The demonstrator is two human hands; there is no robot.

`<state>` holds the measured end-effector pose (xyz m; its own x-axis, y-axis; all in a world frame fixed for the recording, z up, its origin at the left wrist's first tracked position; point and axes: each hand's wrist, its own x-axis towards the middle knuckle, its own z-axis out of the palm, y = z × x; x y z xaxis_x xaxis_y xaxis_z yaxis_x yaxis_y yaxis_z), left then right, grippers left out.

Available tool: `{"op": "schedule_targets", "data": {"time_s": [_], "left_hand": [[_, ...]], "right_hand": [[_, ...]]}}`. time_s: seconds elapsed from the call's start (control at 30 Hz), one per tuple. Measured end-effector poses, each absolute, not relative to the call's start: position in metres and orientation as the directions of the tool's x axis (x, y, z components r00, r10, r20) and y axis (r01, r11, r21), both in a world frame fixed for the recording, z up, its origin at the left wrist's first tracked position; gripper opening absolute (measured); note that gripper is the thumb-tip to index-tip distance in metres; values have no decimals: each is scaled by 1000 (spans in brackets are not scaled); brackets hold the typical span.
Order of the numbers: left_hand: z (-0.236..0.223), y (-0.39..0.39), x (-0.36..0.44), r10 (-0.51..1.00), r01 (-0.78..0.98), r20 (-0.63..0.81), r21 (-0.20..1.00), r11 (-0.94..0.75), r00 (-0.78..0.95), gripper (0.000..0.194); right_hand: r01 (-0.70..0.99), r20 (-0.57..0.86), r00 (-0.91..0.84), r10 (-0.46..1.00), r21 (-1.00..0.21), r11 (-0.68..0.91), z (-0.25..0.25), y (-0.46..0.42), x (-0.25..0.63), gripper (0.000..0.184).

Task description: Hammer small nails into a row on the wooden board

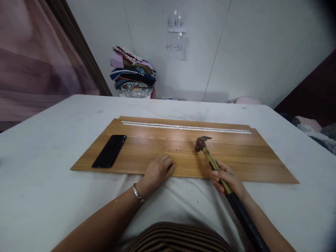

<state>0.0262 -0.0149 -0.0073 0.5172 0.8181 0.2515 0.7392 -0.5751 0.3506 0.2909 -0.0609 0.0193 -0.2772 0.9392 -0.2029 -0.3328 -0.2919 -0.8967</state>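
Observation:
My right hand (227, 176) is wrapped around the handle of a claw hammer (207, 154), which has a yellow-green shaft and a black grip. Its rusty head is just over the wooden board (244, 157), the claw pointing away to the right. A row of small nails (172, 149) is on the middle of the board, left of the hammer head; whether they are standing or lying is too small to tell. My left hand (159, 169) rests at the board's near edge, just below the nails, with its fingers curled in. The inside of that hand is hidden.
On the board's left lies a black phone (109, 151). Two white marked strips (183, 127) run along its far side. The board is on a white-covered table (42, 150). Behind the table are a stack of folded cloth (133, 75) and a wall with paper notes (176, 47).

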Motion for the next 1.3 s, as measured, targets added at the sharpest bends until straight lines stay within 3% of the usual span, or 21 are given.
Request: {"op": "schedule_targets", "data": {"time_s": [0.37,0.67,0.93,1.3], "left_hand": [[-7,-14,26,813,740,248,337,-582,527,19],[-8,-14,26,808,737,259,331,-589,529,20],[-8,-14,26,816,749,243,323,-578,525,19],[-8,-14,26,807,732,263,338,-591,529,18]], "right_hand": [[-322,-194,-284,939,-903,-284,22,-62,291,30],[-332,-209,-270,940,-896,-295,19,-61,290,23],[-336,-190,-260,947,-901,-274,19,-62,290,31],[-291,-192,-289,938,-916,-277,23,-63,289,25]]}}
